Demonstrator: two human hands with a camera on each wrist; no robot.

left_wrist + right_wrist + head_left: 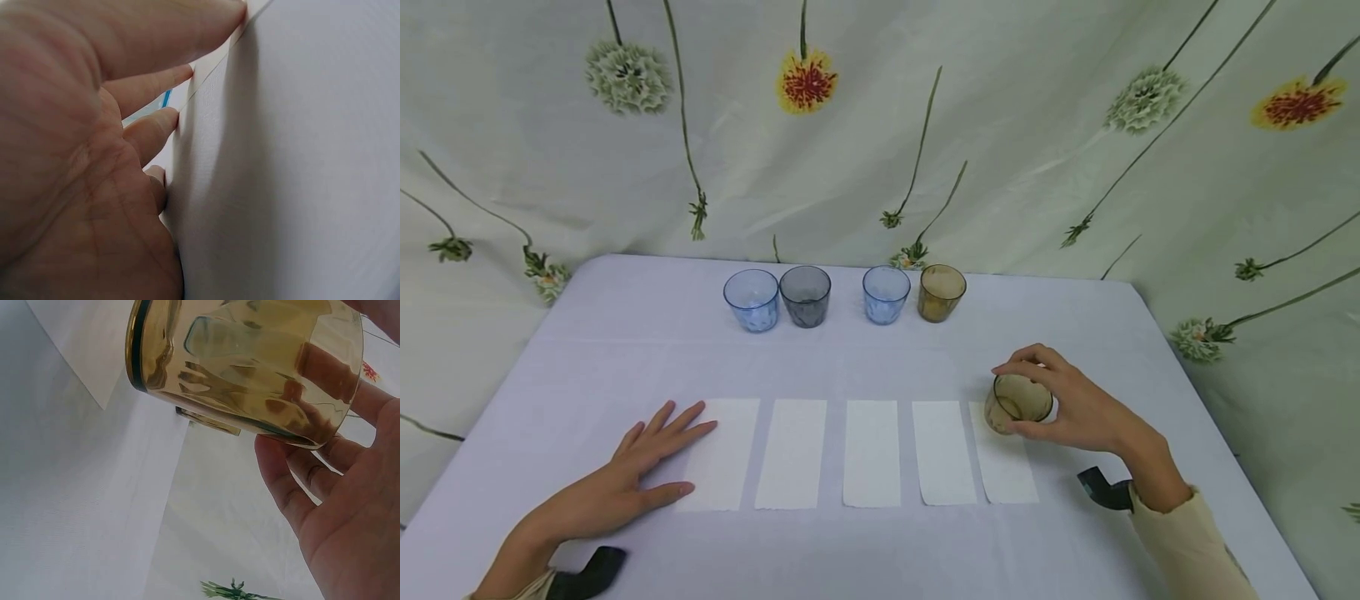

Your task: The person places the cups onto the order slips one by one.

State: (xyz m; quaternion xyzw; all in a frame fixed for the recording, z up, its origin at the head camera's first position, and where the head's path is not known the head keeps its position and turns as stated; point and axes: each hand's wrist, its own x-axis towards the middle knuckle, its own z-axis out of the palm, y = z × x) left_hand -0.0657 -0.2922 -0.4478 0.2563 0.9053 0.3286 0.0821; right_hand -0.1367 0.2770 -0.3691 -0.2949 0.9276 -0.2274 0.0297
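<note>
My right hand [1075, 408] grips an amber glass tumbler [1019, 400] over the upper part of the rightmost white paper [1011, 475]. Thumb and fingers sit on opposite sides of the tumbler. In the right wrist view, the tumbler [244, 369] has its dark-edged end toward the table, while my fingers [281, 475] curl round the other end. My left hand [625, 487] lies with spread fingers on the table, its fingertips at the left edge of the leftmost white paper [722, 458]. From the left wrist, the fingertips [169, 119] touch the white surface.
Along the table's back edge stand a blue glass [752, 304], a grey glass [806, 298], another blue glass [886, 296] and an amber glass [941, 294]. Between the outer papers lie three more white papers [872, 454]. Flower-patterned fabric [835, 167] hangs behind the white-covered table [820, 554].
</note>
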